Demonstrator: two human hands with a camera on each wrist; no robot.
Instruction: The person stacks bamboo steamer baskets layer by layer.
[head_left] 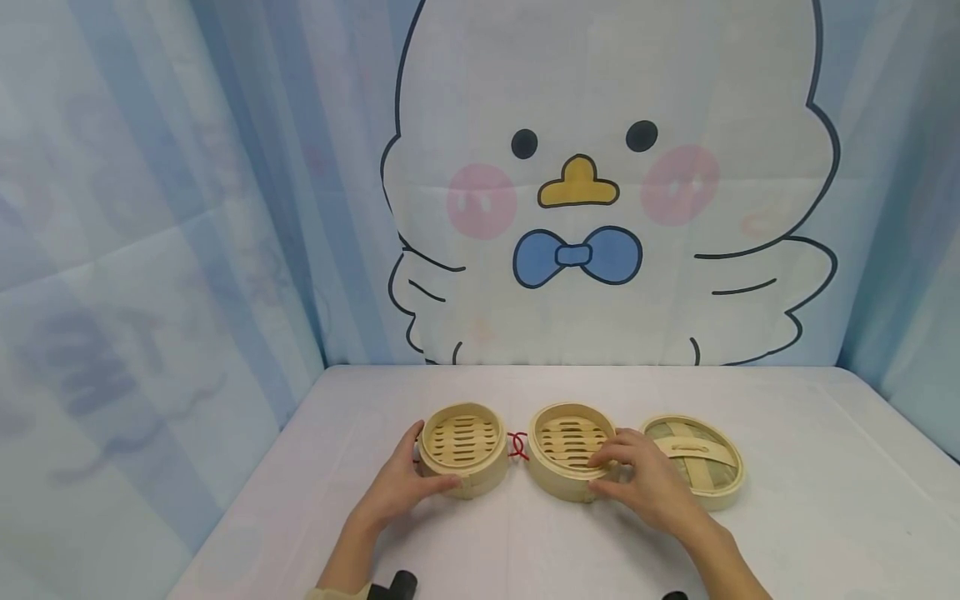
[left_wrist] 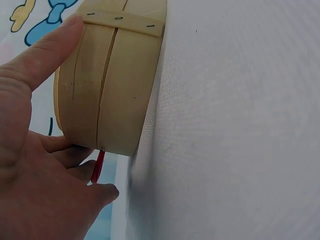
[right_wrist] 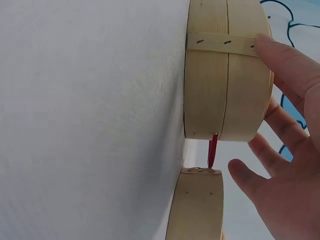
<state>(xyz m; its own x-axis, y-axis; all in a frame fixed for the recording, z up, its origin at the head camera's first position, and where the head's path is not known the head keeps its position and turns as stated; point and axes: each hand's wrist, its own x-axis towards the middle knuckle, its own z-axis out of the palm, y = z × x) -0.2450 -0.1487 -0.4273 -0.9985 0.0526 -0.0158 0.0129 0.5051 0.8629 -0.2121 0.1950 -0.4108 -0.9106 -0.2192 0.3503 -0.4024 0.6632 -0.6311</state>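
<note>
Two round bamboo steamer baskets with slatted bottoms stand on the table. My left hand [head_left: 396, 485] holds the left steamer basket [head_left: 480, 479], thumb against its front wall and fingers around its left side. On the middle steamer basket [head_left: 555, 479], my right hand [head_left: 651, 482] has its thumb at the front wall and fingers over the right rim. A woven bamboo lid [head_left: 712, 454] lies to the right, partly behind that hand. Red cord [head_left: 517, 445] links the two baskets. In the right wrist view, another red cord [right_wrist: 212, 152] runs between the middle basket and the lid.
The table [head_left: 465, 554] is covered with a pale cloth. A curtain [head_left: 360, 208] with a cartoon chick hangs behind its far edge, and more curtain hangs at both sides. Dark wrist-camera parts [head_left: 403, 585] show at the bottom edge.
</note>
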